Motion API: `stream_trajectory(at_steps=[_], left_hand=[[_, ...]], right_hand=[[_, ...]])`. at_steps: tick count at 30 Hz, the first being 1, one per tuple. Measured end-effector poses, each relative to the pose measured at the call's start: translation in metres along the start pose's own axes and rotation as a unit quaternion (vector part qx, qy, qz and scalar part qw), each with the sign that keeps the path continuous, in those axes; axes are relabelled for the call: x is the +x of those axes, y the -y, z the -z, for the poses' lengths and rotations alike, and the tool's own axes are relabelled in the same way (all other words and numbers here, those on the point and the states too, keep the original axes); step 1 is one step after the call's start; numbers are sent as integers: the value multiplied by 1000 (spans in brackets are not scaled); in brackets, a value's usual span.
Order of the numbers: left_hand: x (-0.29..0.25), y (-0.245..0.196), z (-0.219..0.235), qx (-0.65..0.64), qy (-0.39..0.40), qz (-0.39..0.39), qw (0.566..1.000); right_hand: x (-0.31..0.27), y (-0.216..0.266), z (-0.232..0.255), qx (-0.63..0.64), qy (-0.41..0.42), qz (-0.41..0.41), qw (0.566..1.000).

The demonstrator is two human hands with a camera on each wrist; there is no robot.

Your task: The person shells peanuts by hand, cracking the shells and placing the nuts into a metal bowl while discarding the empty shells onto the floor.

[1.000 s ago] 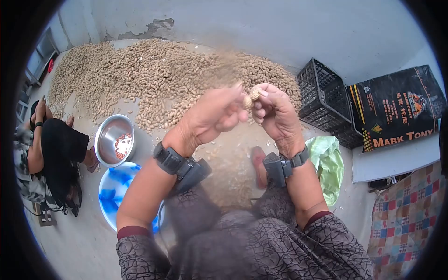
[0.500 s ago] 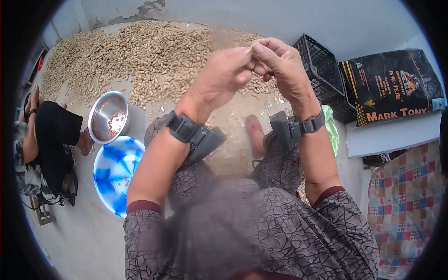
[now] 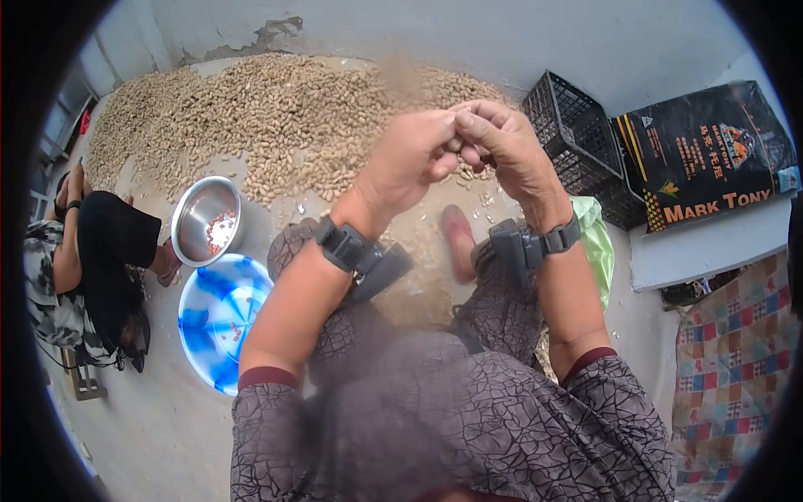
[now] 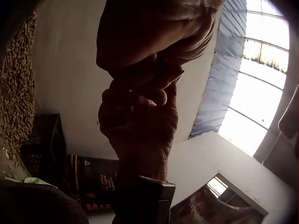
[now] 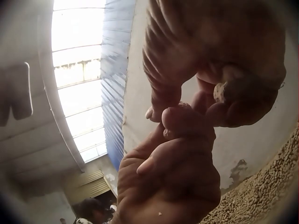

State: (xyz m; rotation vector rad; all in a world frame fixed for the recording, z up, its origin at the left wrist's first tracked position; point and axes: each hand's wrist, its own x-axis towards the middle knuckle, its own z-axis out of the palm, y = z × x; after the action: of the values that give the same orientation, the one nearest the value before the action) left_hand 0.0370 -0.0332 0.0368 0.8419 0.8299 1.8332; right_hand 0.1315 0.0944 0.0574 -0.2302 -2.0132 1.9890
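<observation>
Both hands meet in front of the chest, their fingertips together over the near side of a large heap of unshelled peanuts (image 3: 276, 117). The left hand (image 3: 406, 155) has its fingers bent and its thumb and forefinger tips against the other hand's. My right hand (image 3: 510, 151) pinches with thumb and forefinger, while its other fingers curl round a peanut (image 5: 219, 92), clearest in the right wrist view. What lies between the touching fingertips is mostly hidden. The left wrist view shows both hands (image 4: 154, 37) dark against the light.
At the left stand a metal bowl (image 3: 191, 222) with shelled kernels and a blue-and-white basin (image 3: 196, 322) with a few kernels. A seated person (image 3: 109, 234) is beyond them. Black crates (image 3: 577, 142), a black sack (image 3: 711, 159) and a green bag (image 3: 595, 243) are at the right.
The hands have closed together at the fingertips; the peanut seen between them a second ago is now mostly covered. The head view has tilted, shifting the surroundings slightly.
</observation>
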Motion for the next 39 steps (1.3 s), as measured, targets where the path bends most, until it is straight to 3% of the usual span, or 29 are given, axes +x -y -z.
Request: stream_trajectory(at_steps=[14,16,17,19,23,25,26,28,29,31,39], left_hand=[[44,-7,12,96,-30,12,995],[48,-5,17,227,-26,-56,972],[49,-4,20,228,-26,-54,972],[52,-2,26,392,-34,-141,909],[54,6,44,420,-64,-148,893],[53,9,50,513,-134,-118,840],[54,10,51,514,-133,-117,839],[55,3,45,361,-69,-122,922],[55,4,44,361,-71,-120,922],[55,7,43,185,-101,-105,972],[52,14,36,131,-113,-148,974]], right_hand=[[38,-6,24,125,37,-29,991],[44,-8,24,128,33,-30,991],[47,-9,24,130,31,-31,990],[52,-11,22,145,31,-39,988],[67,-22,20,188,39,-66,979],[73,-23,16,200,35,-67,977],[76,-23,14,210,31,-69,975],[79,-25,11,216,27,-62,974],[81,-25,9,220,24,-55,974],[83,-26,6,223,19,-52,973],[85,-32,-2,267,-10,-44,963]])
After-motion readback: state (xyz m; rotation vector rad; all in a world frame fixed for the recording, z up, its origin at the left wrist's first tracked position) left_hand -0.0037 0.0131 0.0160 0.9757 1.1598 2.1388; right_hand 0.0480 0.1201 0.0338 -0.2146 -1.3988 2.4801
